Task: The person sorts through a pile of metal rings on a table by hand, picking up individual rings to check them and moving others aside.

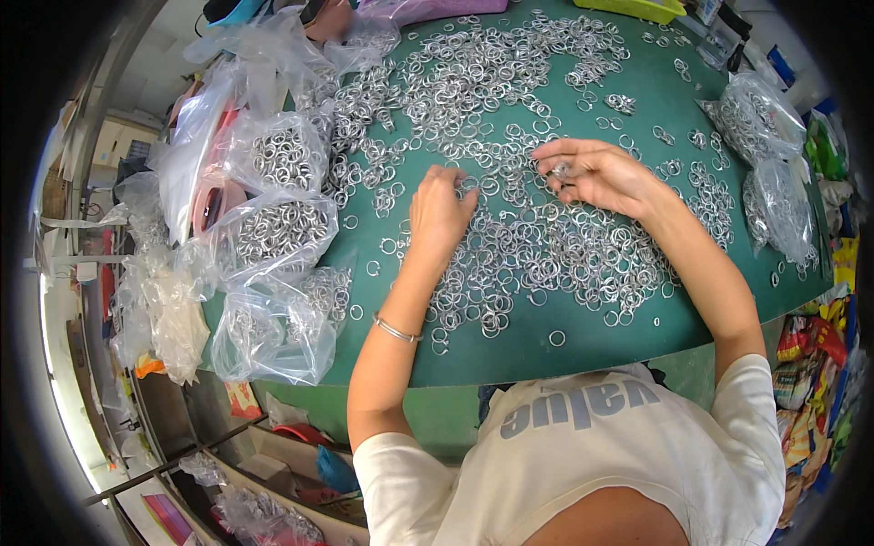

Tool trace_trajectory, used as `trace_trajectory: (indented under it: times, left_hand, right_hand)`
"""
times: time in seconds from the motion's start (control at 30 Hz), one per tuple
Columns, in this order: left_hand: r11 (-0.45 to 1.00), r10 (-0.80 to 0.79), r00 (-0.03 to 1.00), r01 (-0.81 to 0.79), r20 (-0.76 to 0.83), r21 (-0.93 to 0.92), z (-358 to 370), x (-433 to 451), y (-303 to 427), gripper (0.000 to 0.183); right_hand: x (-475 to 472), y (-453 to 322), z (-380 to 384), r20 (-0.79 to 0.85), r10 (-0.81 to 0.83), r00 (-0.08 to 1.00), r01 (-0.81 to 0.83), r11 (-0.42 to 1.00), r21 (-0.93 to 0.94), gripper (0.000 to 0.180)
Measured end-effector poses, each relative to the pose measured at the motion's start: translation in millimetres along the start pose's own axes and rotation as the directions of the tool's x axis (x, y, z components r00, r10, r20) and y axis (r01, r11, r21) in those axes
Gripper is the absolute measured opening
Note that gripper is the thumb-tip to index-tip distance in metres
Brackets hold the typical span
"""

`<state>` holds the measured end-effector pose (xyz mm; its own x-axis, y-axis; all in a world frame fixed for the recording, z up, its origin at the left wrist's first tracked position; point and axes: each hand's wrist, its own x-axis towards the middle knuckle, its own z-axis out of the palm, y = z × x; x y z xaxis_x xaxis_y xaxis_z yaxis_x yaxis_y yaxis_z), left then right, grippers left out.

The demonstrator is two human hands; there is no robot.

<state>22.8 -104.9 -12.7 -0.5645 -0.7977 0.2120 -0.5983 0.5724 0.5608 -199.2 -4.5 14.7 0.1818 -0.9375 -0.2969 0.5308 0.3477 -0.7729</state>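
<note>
Heaps of small silvery metal rings cover much of a green tabletop, with more rings spread in the middle and near me. My left hand, with a bangle on its wrist, is over the middle of the table, its thumb and fingers pinched on a metal ring. To its right, my right hand is turned partly palm up, fingers curled around several metal rings. Loose rings lie under and between both hands.
Clear plastic bags of rings stand along the left side. More filled bags sit at the right edge. A purple basket and a yellow-green basket are at the far edge. Below left is a shelf with an open box.
</note>
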Motion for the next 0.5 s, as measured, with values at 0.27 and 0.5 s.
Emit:
trace_trajectory:
  times: [0.27, 0.5]
  left_hand:
    - [0.935, 0.015, 0.994, -0.053, -0.111, -0.351, -24.3, -23.9, 28.9, 0.033]
    - [0.964, -0.025, 0.999, 0.016, -0.028, -0.265, -17.2, -21.7, 29.0, 0.033]
  right_hand:
    - [40.2, 21.5, 50.4, 0.044, 0.098, 0.994, -0.087, 0.973, -0.214, 0.034]
    - [-0.9, 11.4, 26.5, 0.001, 0.137, 0.991, -0.134, 0.969, 0.207, 0.016]
